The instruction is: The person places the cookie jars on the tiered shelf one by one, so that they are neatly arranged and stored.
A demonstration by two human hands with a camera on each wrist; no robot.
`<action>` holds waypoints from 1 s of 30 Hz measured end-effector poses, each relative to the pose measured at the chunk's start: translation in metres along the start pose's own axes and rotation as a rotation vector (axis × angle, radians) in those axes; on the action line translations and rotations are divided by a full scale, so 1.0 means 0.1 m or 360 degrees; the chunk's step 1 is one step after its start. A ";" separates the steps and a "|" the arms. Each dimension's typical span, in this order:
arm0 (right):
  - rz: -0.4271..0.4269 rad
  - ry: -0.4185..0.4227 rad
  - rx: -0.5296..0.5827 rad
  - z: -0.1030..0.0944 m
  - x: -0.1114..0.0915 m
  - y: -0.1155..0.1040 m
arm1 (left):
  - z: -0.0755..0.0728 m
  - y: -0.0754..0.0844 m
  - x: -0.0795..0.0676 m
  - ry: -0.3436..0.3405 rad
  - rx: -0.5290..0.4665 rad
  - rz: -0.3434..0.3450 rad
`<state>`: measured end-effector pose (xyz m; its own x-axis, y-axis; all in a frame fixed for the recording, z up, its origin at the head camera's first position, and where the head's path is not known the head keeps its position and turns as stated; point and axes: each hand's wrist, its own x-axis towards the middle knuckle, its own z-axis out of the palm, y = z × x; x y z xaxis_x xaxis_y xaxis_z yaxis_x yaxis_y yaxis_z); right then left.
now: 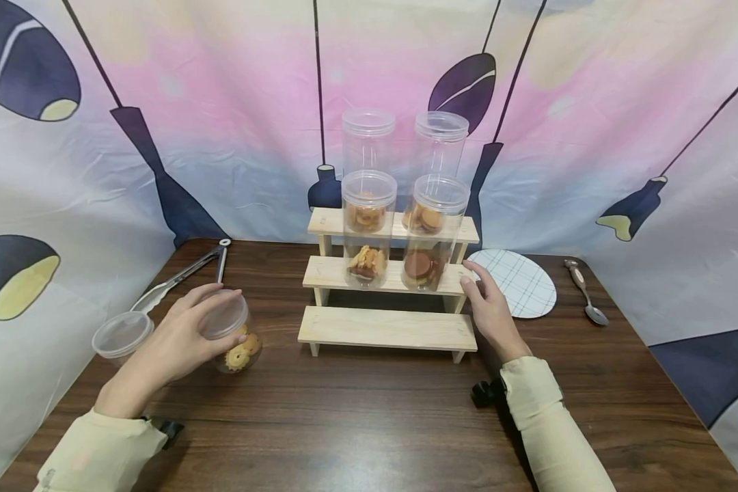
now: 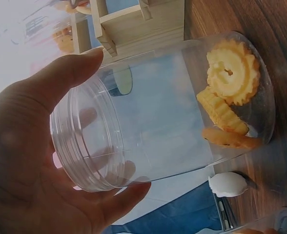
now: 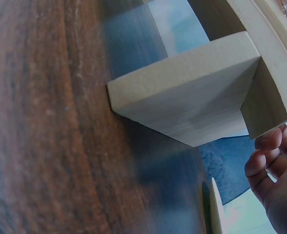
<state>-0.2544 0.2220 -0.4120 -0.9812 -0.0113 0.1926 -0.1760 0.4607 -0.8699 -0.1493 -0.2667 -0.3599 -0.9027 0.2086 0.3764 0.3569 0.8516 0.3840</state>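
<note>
My left hand [image 1: 181,338] grips a clear plastic jar by its lid end, thumb on one side and fingers round the other. Several pale yellow cookies [image 2: 231,73] lie in the bottom of that jar [image 2: 158,122]. Beside the left wrist stands another clear lidded jar [image 1: 121,335], partly covered by the hand. At the right end of the three-step wooden rack [image 1: 387,329], my right hand [image 1: 495,318] touches the middle step with its fingertips. In the right wrist view its fingers [image 3: 268,141] are loosely bent at the board's edge.
Two jars with snacks [image 1: 369,232] [image 1: 433,236] stand on the middle step, two more [image 1: 369,140] [image 1: 441,147] on the top step behind. Metal tongs [image 1: 178,277] lie at the back left. Right of the rack are a round checked mat [image 1: 519,283] and a spoon [image 1: 587,294].
</note>
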 end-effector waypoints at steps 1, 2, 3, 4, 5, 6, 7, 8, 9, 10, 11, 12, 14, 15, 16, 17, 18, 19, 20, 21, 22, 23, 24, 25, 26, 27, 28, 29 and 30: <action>0.0000 0.0000 -0.0002 0.00 0.00 0.00 | 0.00 0.00 0.00 0.0001 -0.0002 -0.0003; 0.0001 -0.0001 -0.0001 0.00 0.00 0.00 | 0.00 0.00 0.00 0.0002 -0.0002 -0.0005; 0.0003 -0.0001 -0.0003 0.00 0.00 -0.01 | 0.00 0.00 0.00 0.0003 -0.0003 -0.0004; 0.0005 -0.0003 -0.0005 0.00 0.00 -0.01 | 0.00 -0.01 0.00 0.0008 -0.0002 -0.0002; 0.0007 -0.0003 -0.0007 0.00 0.00 -0.01 | 0.01 -0.01 0.00 0.0010 -0.0002 -0.0001; 0.0009 -0.0003 -0.0008 -0.01 0.00 -0.01 | 0.01 -0.01 0.00 0.0016 -0.0001 0.0003; 0.0009 -0.0003 -0.0012 -0.01 0.00 -0.01 | 0.01 -0.01 0.00 0.0020 -0.0002 0.0006; 0.0008 -0.0003 -0.0013 -0.01 0.00 -0.01 | 0.01 -0.02 0.00 0.0023 -0.0001 0.0009; 0.0005 -0.0002 -0.0014 -0.01 0.00 -0.01 | 0.01 -0.02 -0.01 0.0023 -0.0002 0.0008; 0.0003 -0.0002 -0.0012 -0.01 -0.01 -0.02 | 0.01 -0.02 -0.01 0.0025 -0.0004 0.0006; 0.0001 -0.0001 -0.0012 -0.01 -0.01 -0.02 | 0.01 -0.02 -0.01 0.0029 -0.0007 0.0007; -0.0002 0.0000 -0.0012 -0.01 -0.01 -0.02 | 0.01 -0.02 -0.02 0.0033 -0.0009 0.0007; -0.0005 0.0002 -0.0011 0.00 -0.01 -0.02 | 0.01 -0.02 -0.02 0.0035 -0.0016 0.0006; -0.0007 0.0002 -0.0009 0.00 -0.01 -0.02 | 0.01 -0.02 -0.02 0.0038 -0.0020 0.0007; -0.0009 0.0002 -0.0010 0.00 -0.01 -0.02 | 0.01 -0.02 -0.03 0.0040 -0.0023 0.0008; -0.0011 0.0002 -0.0009 0.00 -0.01 -0.02 | 0.01 -0.01 -0.03 0.0040 -0.0026 0.0007; -0.0014 0.0003 -0.0008 0.00 -0.01 -0.02 | 0.01 -0.01 -0.03 0.0039 -0.0028 0.0006; -0.0014 0.0003 -0.0008 0.00 -0.01 -0.01 | 0.01 -0.01 -0.03 0.0037 -0.0028 0.0004; -0.0016 0.0003 -0.0007 0.00 -0.01 -0.01 | 0.01 -0.01 -0.03 0.0036 -0.0029 0.0002; -0.0014 0.0003 -0.0006 0.00 -0.01 -0.01 | 0.01 -0.01 -0.03 0.0035 -0.0029 0.0000; -0.0013 0.0003 -0.0006 0.00 -0.01 -0.01 | 0.01 -0.01 -0.03 0.0033 -0.0029 -0.0003; -0.0009 0.0002 -0.0005 0.00 -0.01 -0.01 | 0.01 -0.01 -0.03 0.0034 -0.0030 -0.0006; -0.0007 0.0002 -0.0007 0.00 -0.01 -0.01 | 0.01 -0.01 -0.03 0.0033 -0.0029 -0.0007; -0.0002 0.0000 -0.0009 0.00 -0.01 -0.01 | 0.01 0.00 -0.03 0.0032 -0.0030 -0.0007; 0.0003 -0.0002 -0.0009 0.00 -0.01 -0.01 | 0.00 0.00 -0.03 0.0032 -0.0033 -0.0008; 0.0005 -0.0004 -0.0009 0.00 -0.01 -0.01 | 0.00 0.00 -0.02 0.0032 -0.0033 -0.0007; 0.0008 -0.0005 -0.0008 0.00 -0.01 -0.01 | 0.00 0.00 -0.02 0.0033 -0.0034 -0.0007; 0.0010 -0.0008 -0.0005 0.00 -0.01 -0.01 | 0.00 0.00 -0.02 0.0035 -0.0036 -0.0008; 0.0009 -0.0009 -0.0005 0.00 0.00 -0.01 | 0.00 0.01 -0.02 0.0035 -0.0038 -0.0011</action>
<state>-0.2539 0.2218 -0.4114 -0.9826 -0.0136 0.1854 -0.1705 0.4634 -0.8696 -0.1471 -0.2667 -0.3602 -0.8998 0.1918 0.3920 0.3565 0.8411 0.4067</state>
